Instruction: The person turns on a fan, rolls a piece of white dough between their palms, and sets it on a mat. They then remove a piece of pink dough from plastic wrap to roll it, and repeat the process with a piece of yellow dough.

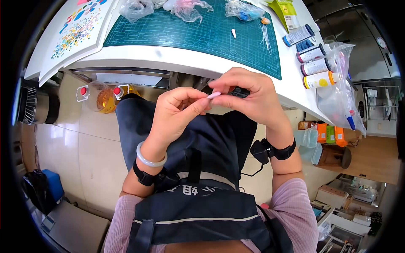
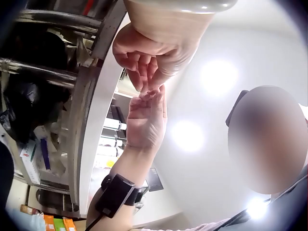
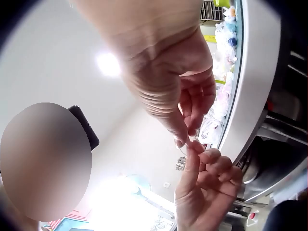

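Ahead of you stretched a white table (image 1: 168, 55) with a green mat (image 1: 190, 36), and above your dark apron (image 1: 202, 206) your left hand (image 1: 175, 111) pinched a pink piece (image 1: 214, 95) between thumb and finger while your right hand (image 1: 251, 97) grasped its other end.

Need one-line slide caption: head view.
Left hand and right hand pinch a small pink piece near a green cutting mat.
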`<act>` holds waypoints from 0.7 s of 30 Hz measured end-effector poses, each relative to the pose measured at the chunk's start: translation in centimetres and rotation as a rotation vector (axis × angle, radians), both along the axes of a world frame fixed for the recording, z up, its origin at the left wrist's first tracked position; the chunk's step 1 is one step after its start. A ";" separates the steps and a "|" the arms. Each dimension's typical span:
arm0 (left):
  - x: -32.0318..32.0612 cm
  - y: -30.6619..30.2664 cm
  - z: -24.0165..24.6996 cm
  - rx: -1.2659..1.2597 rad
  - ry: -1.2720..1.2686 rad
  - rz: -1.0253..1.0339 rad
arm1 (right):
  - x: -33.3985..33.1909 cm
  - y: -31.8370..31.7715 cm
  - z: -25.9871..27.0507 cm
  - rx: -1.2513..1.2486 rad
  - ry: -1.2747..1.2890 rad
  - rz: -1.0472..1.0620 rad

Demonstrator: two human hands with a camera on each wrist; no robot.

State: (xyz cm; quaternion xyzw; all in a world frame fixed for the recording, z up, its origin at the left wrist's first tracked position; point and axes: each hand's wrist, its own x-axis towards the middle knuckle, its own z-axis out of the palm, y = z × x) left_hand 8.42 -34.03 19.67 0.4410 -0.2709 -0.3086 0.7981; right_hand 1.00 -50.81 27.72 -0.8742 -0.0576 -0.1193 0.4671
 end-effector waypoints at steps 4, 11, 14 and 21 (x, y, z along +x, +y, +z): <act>-0.2 0.0 0.5 0.060 0.019 -0.063 | -0.5 -0.3 -0.4 0.004 -0.023 0.049; -0.2 0.1 0.7 0.084 0.024 -0.094 | -1.3 0.2 -0.5 0.038 0.012 -0.008; -0.1 0.3 0.4 0.073 0.048 -0.118 | -1.5 0.2 -0.8 0.029 -0.012 0.018; -0.3 0.4 0.8 0.085 0.128 -0.152 | -1.8 0.3 -1.4 0.042 -0.017 0.048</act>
